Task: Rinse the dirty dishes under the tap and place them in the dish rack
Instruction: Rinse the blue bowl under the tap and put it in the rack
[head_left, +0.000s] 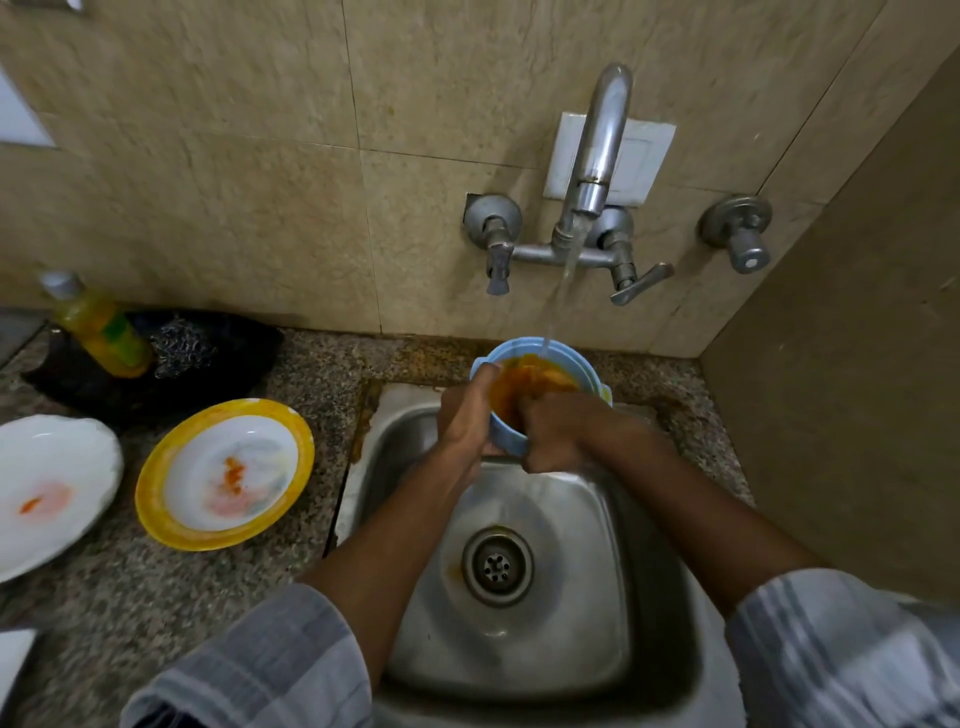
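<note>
A light blue bowl (524, 351), smeared orange inside, is held over the back of the steel sink (519, 639) under the running tap (597, 156). Water streams into it. My left hand (465, 410) grips the bowl's left rim. My right hand (558, 431) reaches into the bowl from the right with its fingers inside against the orange residue. A yellow-rimmed white plate (161, 467) with orange stains lies on the counter left of the sink. A white plate (78, 452) with a red smear lies further left. No dish rack is in view.
A yellow soap bottle (98, 327) and a steel scrubber (182, 343) sit on a dark cloth at the back left of the granite counter (156, 597). Tap handles (641, 283) stick out from the tiled wall. A side wall closes the right.
</note>
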